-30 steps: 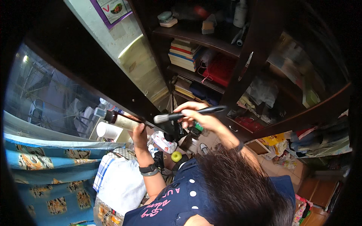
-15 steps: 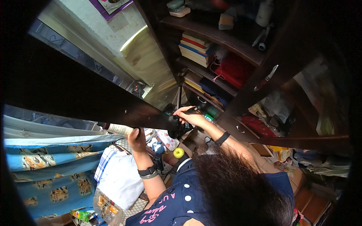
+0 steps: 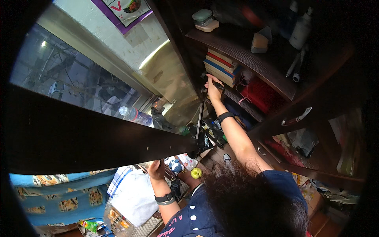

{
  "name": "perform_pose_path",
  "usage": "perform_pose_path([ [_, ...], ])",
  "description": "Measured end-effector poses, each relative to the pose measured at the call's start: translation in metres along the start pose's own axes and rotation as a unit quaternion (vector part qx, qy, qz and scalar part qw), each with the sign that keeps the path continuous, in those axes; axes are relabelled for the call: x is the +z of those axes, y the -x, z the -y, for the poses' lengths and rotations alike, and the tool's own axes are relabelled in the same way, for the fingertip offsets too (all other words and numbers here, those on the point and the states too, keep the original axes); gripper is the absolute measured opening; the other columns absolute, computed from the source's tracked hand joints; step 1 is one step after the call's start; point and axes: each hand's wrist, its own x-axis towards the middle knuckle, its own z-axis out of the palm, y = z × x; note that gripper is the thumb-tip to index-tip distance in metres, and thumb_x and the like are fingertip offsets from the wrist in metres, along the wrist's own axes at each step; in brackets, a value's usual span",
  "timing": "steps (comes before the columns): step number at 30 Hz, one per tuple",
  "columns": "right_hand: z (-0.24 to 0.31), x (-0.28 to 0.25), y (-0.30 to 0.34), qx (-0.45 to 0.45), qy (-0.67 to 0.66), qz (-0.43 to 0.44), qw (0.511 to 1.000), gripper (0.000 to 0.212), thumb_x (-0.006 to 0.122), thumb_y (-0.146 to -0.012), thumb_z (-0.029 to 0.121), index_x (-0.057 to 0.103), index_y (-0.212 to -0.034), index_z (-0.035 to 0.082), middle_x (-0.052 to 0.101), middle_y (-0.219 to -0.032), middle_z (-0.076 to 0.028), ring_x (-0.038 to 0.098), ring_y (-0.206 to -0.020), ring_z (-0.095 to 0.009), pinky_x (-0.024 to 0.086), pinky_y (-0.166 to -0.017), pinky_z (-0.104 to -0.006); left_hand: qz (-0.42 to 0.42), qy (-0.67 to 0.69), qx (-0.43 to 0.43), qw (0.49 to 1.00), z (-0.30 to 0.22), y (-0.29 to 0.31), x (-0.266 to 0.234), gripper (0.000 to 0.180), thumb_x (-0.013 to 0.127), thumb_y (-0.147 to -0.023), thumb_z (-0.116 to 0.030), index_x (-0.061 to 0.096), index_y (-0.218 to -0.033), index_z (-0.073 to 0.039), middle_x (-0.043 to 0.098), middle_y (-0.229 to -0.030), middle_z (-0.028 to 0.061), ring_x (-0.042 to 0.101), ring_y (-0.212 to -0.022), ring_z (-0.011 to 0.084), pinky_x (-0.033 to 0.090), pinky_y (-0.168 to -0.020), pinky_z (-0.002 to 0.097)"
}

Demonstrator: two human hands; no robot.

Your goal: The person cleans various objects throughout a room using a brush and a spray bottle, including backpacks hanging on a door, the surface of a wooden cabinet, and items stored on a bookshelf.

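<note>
I saw the right hand clenched around a dark slim tool, raised against the edge of the dark wooden shelf beside the stack of books. The left hand reached up under the dark beam crossing the view — whether it gripped anything I could not tell. Behind stood a window pane with a clear plastic bottle on its sill, and a purple-framed poster above. Higher on the shelf sat a pale green box and a white spray bottle. Below lay a white cloth bag and a yellow-green ball — little free room among the clutter.
</note>
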Motion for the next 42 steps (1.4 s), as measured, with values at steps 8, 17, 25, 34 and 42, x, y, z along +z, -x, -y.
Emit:
perform_pose_path([
  [8, -0.001, -0.014, -0.025, 0.031, 0.006, 0.023, 0.999, 0.031, 0.054, -0.101, 0.027, 0.073, -0.103, 0.003, 0.066, -0.071, -0.007, 0.065, -0.061, -0.015, 0.052, -0.057, -0.0298, -0.012, 0.070, -0.029, 0.997, 0.009, 0.005, -0.004, 0.068, 0.062, -0.067, -0.017, 0.053, -0.133, -0.001, 0.060, -0.128, 0.0146, 0.061, -0.111, 0.0337, 0.048, -0.098, 0.0468],
  [17, 0.010, -0.005, -0.019, -0.025, 0.023, 0.059, 0.998, 0.025, 0.052, -0.100, 0.019, 0.072, -0.106, 0.005, 0.065, -0.072, -0.006, 0.065, -0.060, -0.013, 0.052, -0.056, -0.0261, 0.035, 0.135, -0.022, 0.990, 0.012, 0.004, -0.009, 0.069, 0.061, -0.068, -0.014, 0.051, -0.136, -0.001, 0.057, -0.134, 0.0129, 0.053, -0.124, 0.0305, 0.041, -0.106, 0.0456],
  [25, 0.016, -0.004, -0.021, -0.002, 0.016, 0.064, 0.998, 0.028, 0.050, -0.101, 0.022, 0.073, -0.102, 0.006, 0.062, -0.065, -0.004, 0.064, -0.057, -0.013, 0.051, -0.053, -0.0265, 0.064, 0.163, -0.040, 0.984, 0.022, 0.004, -0.016, 0.065, 0.061, -0.074, -0.017, 0.049, -0.136, 0.002, 0.058, -0.130, 0.0156, 0.059, -0.113, 0.0329, 0.049, -0.095, 0.0455],
  [34, 0.014, -0.027, -0.001, 0.112, 0.092, 0.240, 0.960, 0.030, 0.049, -0.099, 0.018, 0.073, -0.095, 0.000, 0.062, -0.059, -0.008, 0.059, -0.045, -0.015, 0.049, -0.045, -0.0280, 0.093, 0.155, -0.076, 0.980, 0.029, -0.006, -0.019, 0.063, 0.064, -0.075, -0.008, 0.050, -0.136, -0.003, 0.053, -0.138, 0.0108, 0.049, -0.129, 0.0286, 0.039, -0.109, 0.0454],
  [42, 0.162, -0.027, 0.052, -0.082, -0.047, 0.208, 0.974, 0.025, 0.053, -0.101, 0.019, 0.071, -0.105, 0.002, 0.064, -0.065, -0.003, 0.059, -0.054, -0.008, 0.047, -0.052, -0.0220, 0.084, 0.146, -0.071, 0.983, 0.022, 0.001, -0.012, 0.064, 0.063, -0.074, -0.004, 0.050, -0.136, -0.001, 0.054, -0.137, 0.0106, 0.049, -0.130, 0.0268, 0.035, -0.113, 0.0432],
])
